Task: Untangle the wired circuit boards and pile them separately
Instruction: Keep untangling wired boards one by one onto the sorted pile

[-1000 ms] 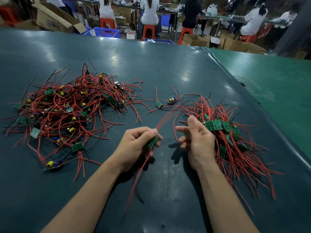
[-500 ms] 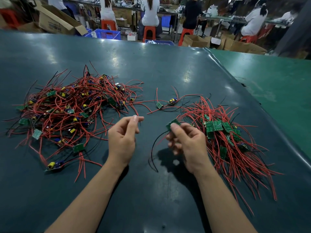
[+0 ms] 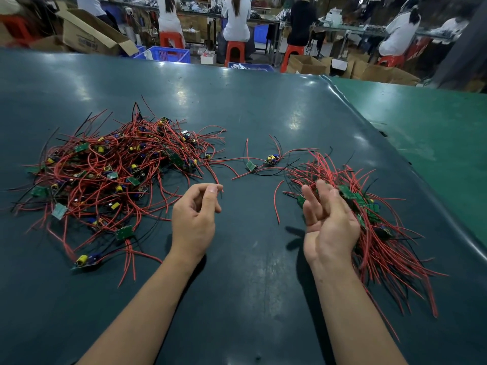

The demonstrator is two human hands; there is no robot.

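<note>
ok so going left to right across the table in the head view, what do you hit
tangled pile → left hand → two loose boards → right hand → sorted pile

two wire piles (one tangled), two loose boards, two hands

Tangled red-wired boards lie left; sorted pile right; two loose boards between.

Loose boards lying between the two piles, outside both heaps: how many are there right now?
2. A flat green board lies nearer the tangled pile; a board with yellow and blue parts lies just right of it, toward the sorted pile. Wires may hide others.
</note>
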